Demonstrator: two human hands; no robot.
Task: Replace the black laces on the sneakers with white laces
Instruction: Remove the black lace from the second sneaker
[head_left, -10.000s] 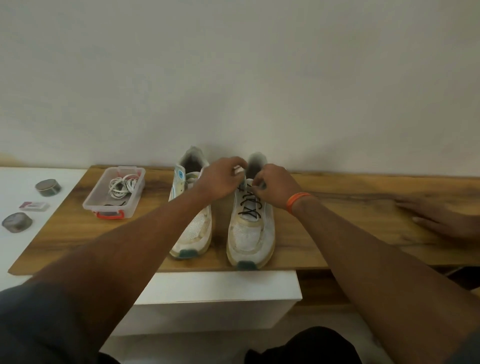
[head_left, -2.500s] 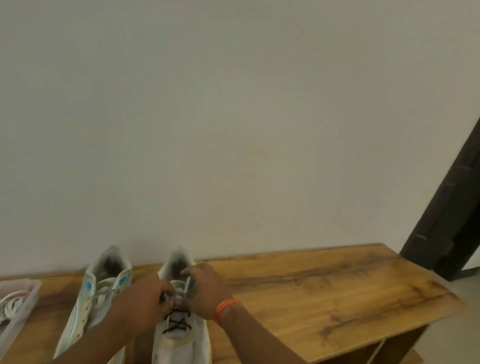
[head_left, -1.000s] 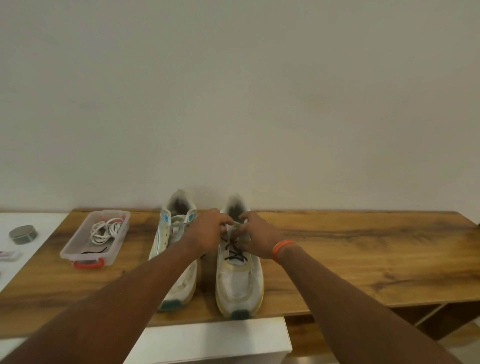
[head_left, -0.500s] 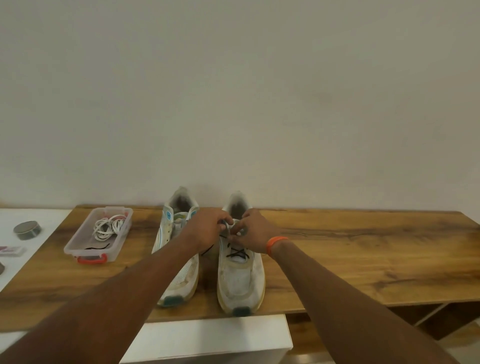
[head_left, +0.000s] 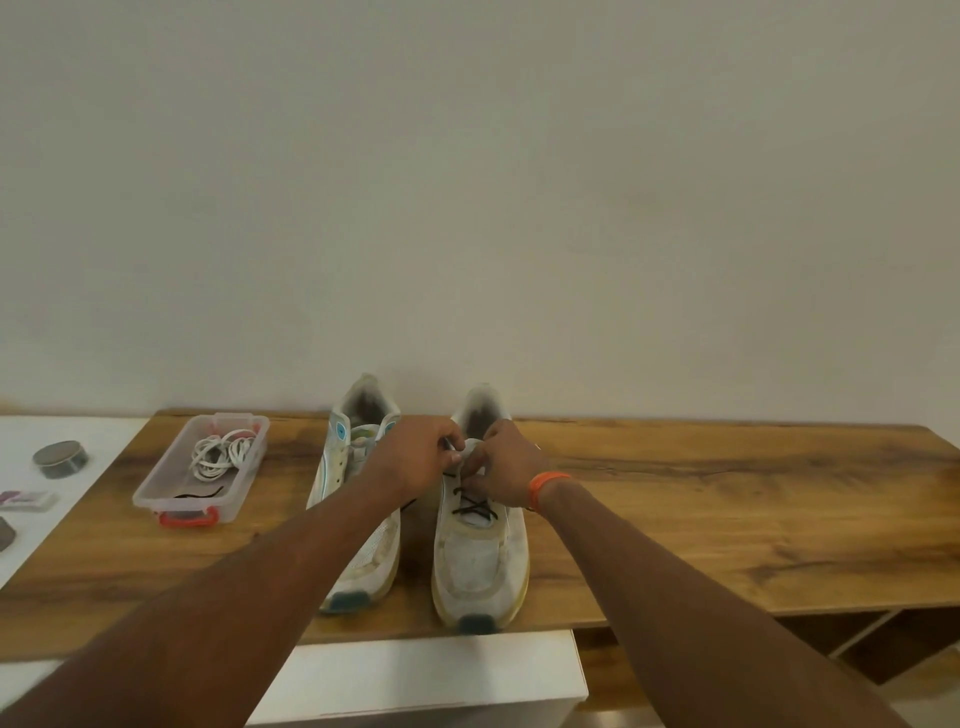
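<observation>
Wooden bench: both hands pinch the right sneaker's black lace, thin and limp, best pulled near its eyelets.

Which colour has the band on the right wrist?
Orange; the wristband shows clearly in the head view.

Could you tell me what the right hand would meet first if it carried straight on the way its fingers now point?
The right hand points left, toward the left hand; their fingertips nearly touch above the right sneaker's tongue, so probably that hand first.
</observation>
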